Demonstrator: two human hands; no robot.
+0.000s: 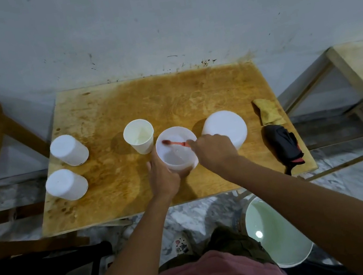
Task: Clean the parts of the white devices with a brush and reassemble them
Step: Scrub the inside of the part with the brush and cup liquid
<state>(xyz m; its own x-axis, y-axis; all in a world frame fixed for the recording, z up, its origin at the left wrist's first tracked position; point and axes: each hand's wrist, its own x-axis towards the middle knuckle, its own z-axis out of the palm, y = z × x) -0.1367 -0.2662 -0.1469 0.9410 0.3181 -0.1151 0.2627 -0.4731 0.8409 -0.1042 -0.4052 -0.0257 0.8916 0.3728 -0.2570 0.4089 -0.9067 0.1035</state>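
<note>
stage: brushing, apparently mid-task | left grip (162, 176) holds white tub (179, 160) | right grip (213, 150) holds brush (175, 143) inside tub | other white parts (224, 127) beside tub, seemingly unassembled

A wide white tub (179, 159) sits mouth up, with a red brush (174, 142) slanting across its inside, bristles toward its left wall. Just left of the tub stands an open white cup (139, 136). Just right is a large white shell (224, 127), mouth down. Well left are a far white cylinder (69, 150) and a near white cylinder (66, 184), closed ends showing.

On the wooden table (118, 196), two white plastic cylinders (69, 150) (66, 185) sit at frame left. At centre, a white cup (139, 136) stands left of a white plastic tub (176, 157) holding a red brush (175, 142); a white upturned container (223, 126) sits right.
</note>
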